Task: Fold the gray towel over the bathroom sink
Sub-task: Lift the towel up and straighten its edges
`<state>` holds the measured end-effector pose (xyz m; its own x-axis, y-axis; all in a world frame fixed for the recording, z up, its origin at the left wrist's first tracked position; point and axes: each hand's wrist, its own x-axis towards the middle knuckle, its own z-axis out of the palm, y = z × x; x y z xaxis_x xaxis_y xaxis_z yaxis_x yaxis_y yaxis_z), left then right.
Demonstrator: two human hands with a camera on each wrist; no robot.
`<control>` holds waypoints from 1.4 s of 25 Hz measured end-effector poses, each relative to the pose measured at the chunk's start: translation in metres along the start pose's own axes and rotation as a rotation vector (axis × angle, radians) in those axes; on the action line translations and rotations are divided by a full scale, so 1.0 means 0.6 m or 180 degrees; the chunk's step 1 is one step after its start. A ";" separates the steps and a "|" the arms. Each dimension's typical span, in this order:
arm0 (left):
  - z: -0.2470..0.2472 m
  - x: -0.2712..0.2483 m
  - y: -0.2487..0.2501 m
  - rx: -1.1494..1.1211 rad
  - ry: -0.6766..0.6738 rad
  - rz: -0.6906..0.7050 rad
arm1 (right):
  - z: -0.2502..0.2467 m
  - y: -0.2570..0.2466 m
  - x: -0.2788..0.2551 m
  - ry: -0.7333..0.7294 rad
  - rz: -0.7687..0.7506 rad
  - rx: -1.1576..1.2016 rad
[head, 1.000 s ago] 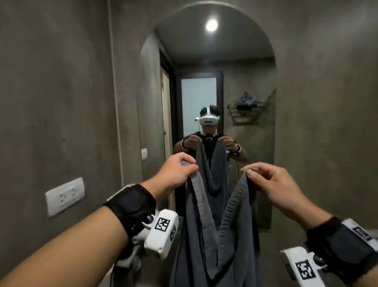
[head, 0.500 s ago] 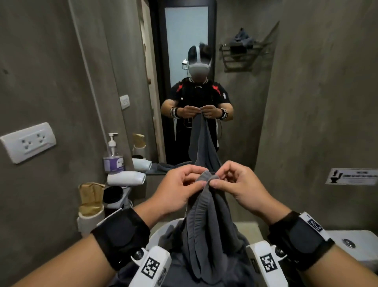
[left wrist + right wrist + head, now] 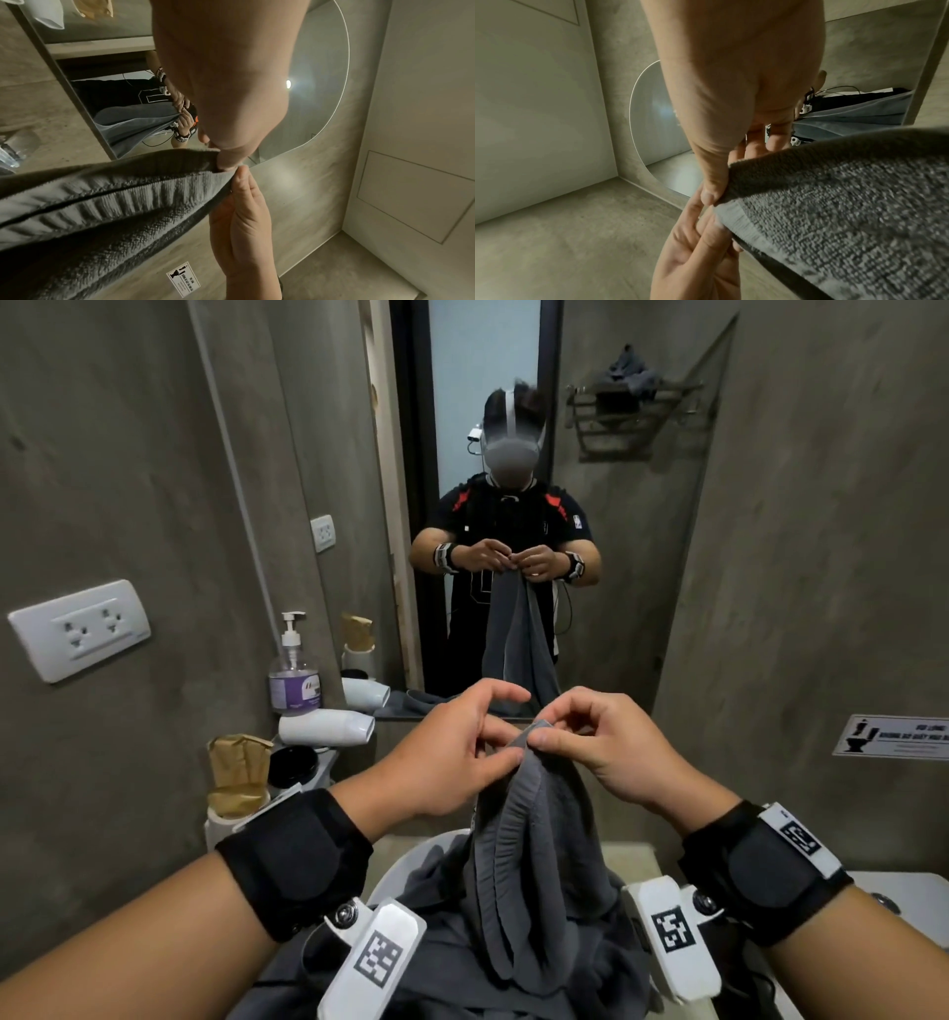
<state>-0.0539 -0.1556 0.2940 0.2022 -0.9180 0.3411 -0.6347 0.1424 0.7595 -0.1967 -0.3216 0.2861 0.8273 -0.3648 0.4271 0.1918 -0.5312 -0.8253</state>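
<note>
The gray towel [image 3: 534, 855] hangs folded in half lengthwise from both hands, and its lower part is heaped in the white sink [image 3: 405, 865]. My left hand [image 3: 500, 747] and right hand [image 3: 547, 734] meet above the sink, each pinching the two top corners held together. In the left wrist view my left hand [image 3: 228, 164] pinches the ribbed hem of the towel [image 3: 115, 203], with the right hand's fingertips [image 3: 241, 182] touching from below. In the right wrist view my right hand [image 3: 711, 194] pinches the towel [image 3: 834, 203] at its corner.
A mirror [image 3: 488, 454] faces me on the concrete wall. Left of the sink stand a soap pump bottle [image 3: 292, 670], a white hair dryer [image 3: 328, 729], a black jar [image 3: 292, 765] and a cup of brown paper bags [image 3: 239, 778]. A wall socket [image 3: 77, 629] is at left, a sign [image 3: 893, 737] at right.
The hands, apart and raised a second ago with a corner each, have come together and dropped lower. The towel now hangs doubled, and my view has tilted down toward the sink.
</note>
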 end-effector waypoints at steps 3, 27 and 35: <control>0.006 -0.004 -0.020 0.0214 0.0087 -0.0111 | 0.002 -0.002 0.008 -0.0141 -0.0160 -0.0308; 0.041 -0.068 -0.205 0.0540 0.0965 -0.1268 | -0.128 -0.021 0.118 0.1428 -0.0086 -0.0488; -0.235 0.035 -0.086 -0.0681 0.2300 -0.0586 | -0.181 0.001 0.109 0.1524 -0.0078 0.0143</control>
<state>0.0882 -0.1299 0.3399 0.7734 -0.4751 0.4197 -0.4007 0.1468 0.9044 -0.1999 -0.4288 0.3539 0.4881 -0.6695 0.5600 0.2395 -0.5142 -0.8235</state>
